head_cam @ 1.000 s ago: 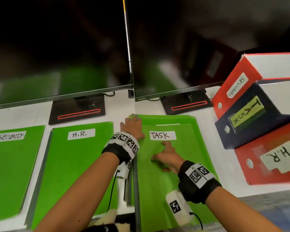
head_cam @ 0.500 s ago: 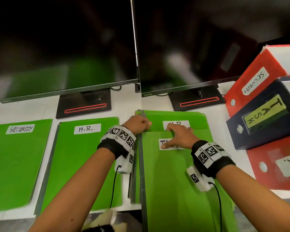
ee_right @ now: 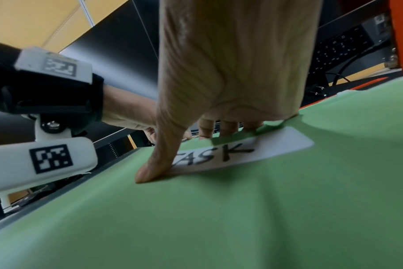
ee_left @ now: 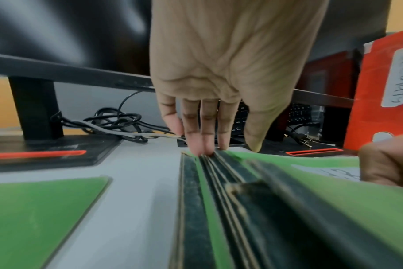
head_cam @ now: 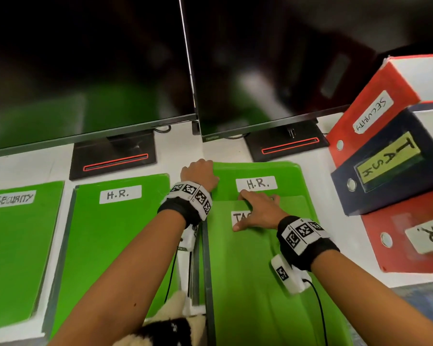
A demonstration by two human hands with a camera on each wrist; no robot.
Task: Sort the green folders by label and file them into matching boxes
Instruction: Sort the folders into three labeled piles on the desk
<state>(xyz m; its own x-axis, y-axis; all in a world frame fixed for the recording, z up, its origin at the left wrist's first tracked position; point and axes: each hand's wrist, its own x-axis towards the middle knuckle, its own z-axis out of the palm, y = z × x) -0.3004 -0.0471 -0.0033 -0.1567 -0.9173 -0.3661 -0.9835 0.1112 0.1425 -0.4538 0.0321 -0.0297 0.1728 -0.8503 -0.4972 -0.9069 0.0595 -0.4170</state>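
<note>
**Top folder gripped over the stack**

The right hand (head_cam: 256, 213) grips the far edge of the TASK folder (head_cam: 260, 270), fingers curled over the edge and thumb (ee_right: 154, 163) flat on its white label. This folder lies on top of a stack of green folders (ee_left: 219, 191), set back toward the person, so the H.R. folder (head_cam: 256, 182) beneath shows its label. The left hand (head_cam: 199, 174) rests on the stack's far left corner, fingers (ee_left: 198, 138) straight and pressed together against the edges. Left of the stack lie another H.R. folder (head_cam: 115, 233) and a SECURITY folder (head_cam: 15, 245), flat on the white desk (head_cam: 180, 151). To the right lean three boxes: red SECURITY box (head_cam: 368, 116), dark TASK box (head_cam: 390, 166) and red H.R. box (head_cam: 410, 238). Two monitors (head_cam: 260, 71) stand behind.
</note>
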